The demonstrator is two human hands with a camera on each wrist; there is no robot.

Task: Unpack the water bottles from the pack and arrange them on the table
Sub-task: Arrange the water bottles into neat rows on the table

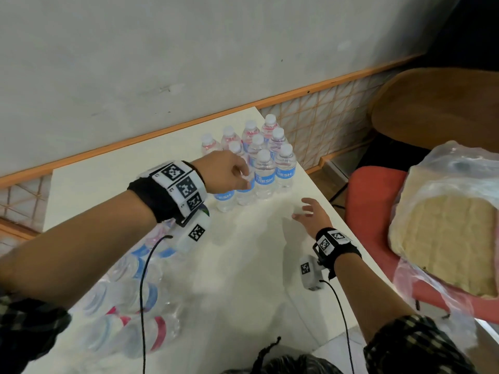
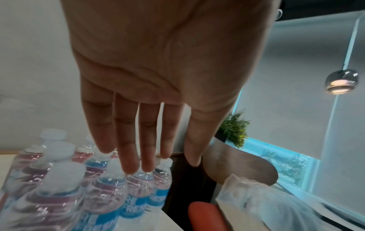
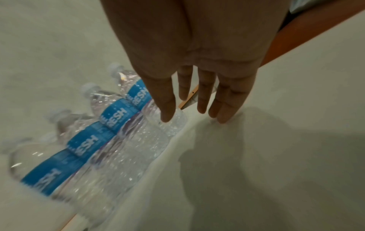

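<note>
Several water bottles with white caps and blue labels stand in rows at the far right of the white table. My left hand hovers at the near-left of the group, and its straight fingers reach the bottle caps without holding any. The right hand is open in front of the group, fingertips on the table beside the nearest row. The shrink-wrapped pack lies at the near left, partly hidden under my left forearm.
The table's right edge runs diagonally just past my right hand. Beyond it a red chair carries a plastic-wrapped bundle. A brown round seat stands farther back. A wall with orange lattice borders the table's far side.
</note>
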